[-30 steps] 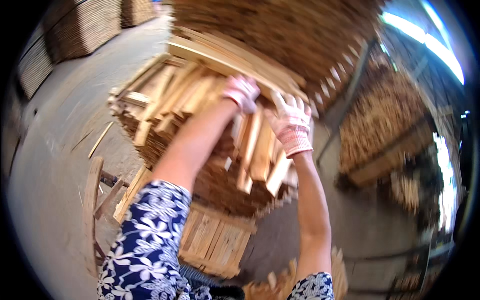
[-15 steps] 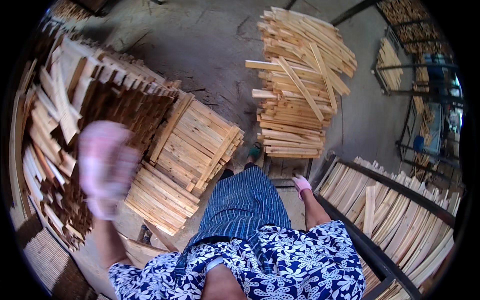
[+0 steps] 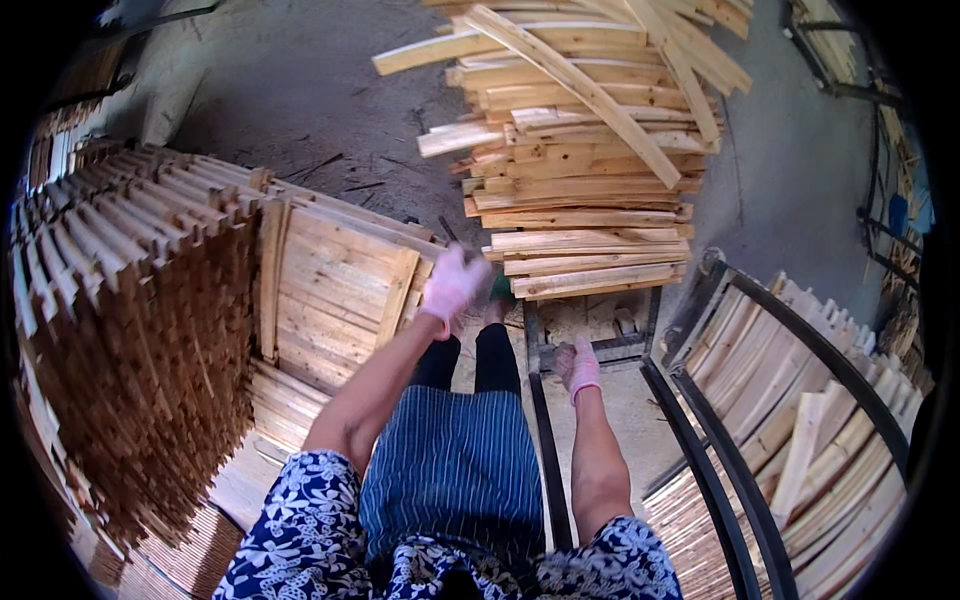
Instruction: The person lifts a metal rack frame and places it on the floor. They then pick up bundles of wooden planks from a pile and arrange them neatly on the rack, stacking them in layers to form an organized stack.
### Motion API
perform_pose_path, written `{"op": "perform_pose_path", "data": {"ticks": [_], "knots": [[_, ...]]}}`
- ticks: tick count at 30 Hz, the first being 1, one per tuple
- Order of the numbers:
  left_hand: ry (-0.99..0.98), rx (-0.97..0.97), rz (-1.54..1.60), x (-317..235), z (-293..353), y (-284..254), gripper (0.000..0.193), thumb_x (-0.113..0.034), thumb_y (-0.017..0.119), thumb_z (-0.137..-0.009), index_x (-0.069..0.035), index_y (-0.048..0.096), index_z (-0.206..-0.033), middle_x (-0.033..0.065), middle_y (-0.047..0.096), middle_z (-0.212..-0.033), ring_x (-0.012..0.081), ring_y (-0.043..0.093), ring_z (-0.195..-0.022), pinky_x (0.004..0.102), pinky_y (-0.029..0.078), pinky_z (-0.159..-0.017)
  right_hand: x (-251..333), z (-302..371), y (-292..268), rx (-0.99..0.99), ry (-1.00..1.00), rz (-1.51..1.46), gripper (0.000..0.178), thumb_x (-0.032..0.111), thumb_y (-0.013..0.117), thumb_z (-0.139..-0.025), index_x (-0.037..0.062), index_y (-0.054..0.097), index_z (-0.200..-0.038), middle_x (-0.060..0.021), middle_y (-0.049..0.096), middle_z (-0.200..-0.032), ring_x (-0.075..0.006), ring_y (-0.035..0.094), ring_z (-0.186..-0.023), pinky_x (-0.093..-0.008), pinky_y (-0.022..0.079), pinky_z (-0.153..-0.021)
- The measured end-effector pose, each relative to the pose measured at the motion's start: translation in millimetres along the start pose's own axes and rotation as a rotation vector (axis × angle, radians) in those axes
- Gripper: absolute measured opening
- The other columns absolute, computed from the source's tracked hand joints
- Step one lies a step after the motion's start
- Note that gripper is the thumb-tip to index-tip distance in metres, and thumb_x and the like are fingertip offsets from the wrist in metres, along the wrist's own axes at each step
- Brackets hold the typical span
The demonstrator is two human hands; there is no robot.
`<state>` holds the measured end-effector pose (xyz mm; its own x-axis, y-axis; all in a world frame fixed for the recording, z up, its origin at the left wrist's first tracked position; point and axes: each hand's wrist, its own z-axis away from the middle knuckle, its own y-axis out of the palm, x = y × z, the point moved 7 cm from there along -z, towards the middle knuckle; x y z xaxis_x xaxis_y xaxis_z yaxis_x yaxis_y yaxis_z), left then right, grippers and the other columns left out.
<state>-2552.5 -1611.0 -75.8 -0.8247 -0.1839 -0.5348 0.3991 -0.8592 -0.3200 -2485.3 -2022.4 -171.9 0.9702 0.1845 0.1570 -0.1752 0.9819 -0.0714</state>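
Both of my hands wear pale pink gloves. My left hand (image 3: 455,285) is reaching forward, just left of the near end of a pile of wooden slats (image 3: 590,240) and beside the right edge of a wooden panel (image 3: 340,280). Motion smears its fingers, and nothing shows in it. My right hand (image 3: 578,372) is lower and to the right, over the dark metal cart frame (image 3: 600,352) that carries the slats. Its fingers appear stretched out with nothing held; whether it touches the frame I cannot tell. Two loose slats lie crosswise on the pile.
A tall stack of narrow wooden pieces (image 3: 150,350) stands at the left. On the right, a dark metal rack (image 3: 830,350) holds many upright slats (image 3: 740,350). Long dark rails (image 3: 700,470) run close to my right arm. Scraps litter the concrete floor (image 3: 300,110).
My left hand has swung from the far left to the middle, beside the slat pile. My right hand stays near the cart frame. The view has shifted, so the pile appears closer.
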Motion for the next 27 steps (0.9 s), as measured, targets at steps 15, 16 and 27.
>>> {"op": "perform_pose_path", "data": {"ticks": [15,16,27], "knots": [[-0.258,-0.122,0.993,101.1,-161.4,104.1,0.073,-0.059,0.067,-0.089,-0.014,0.05,-0.145,0.0112,0.057,-0.137,0.0271,0.052,-0.127,0.0478,0.04,-0.108,108.5,-142.4,68.4,0.083,-0.188,-0.687,0.093,0.082,0.038,-0.088,0.0193,0.034,-0.157,-0.0067,0.03,-0.163,-0.0331,0.032,-0.147,-0.0582,0.028,-0.118],[-0.328,-0.164,0.996,103.9,-142.4,115.5,0.069,-0.057,0.065,-0.092,-0.011,0.053,-0.142,0.0119,0.059,-0.135,0.0247,0.053,-0.125,0.0431,0.038,-0.109,106.5,-136.2,60.9,0.129,-0.185,-0.677,0.093,0.082,0.039,-0.088,0.0197,0.033,-0.157,-0.0072,0.029,-0.164,-0.0326,0.032,-0.147,-0.0578,0.028,-0.119],[0.085,-0.443,-0.405,78.8,-65.3,126.1,0.052,-0.027,0.071,-0.087,0.0,0.054,-0.129,0.0216,0.061,-0.113,0.037,0.06,-0.108,0.0478,0.047,-0.097,98.1,-81.9,-11.4,-0.03,-0.37,-0.232,0.085,0.063,0.062,-0.092,0.0172,0.03,-0.157,-0.0094,0.037,-0.157,-0.0286,0.04,-0.141,-0.0508,0.037,-0.115]]}}
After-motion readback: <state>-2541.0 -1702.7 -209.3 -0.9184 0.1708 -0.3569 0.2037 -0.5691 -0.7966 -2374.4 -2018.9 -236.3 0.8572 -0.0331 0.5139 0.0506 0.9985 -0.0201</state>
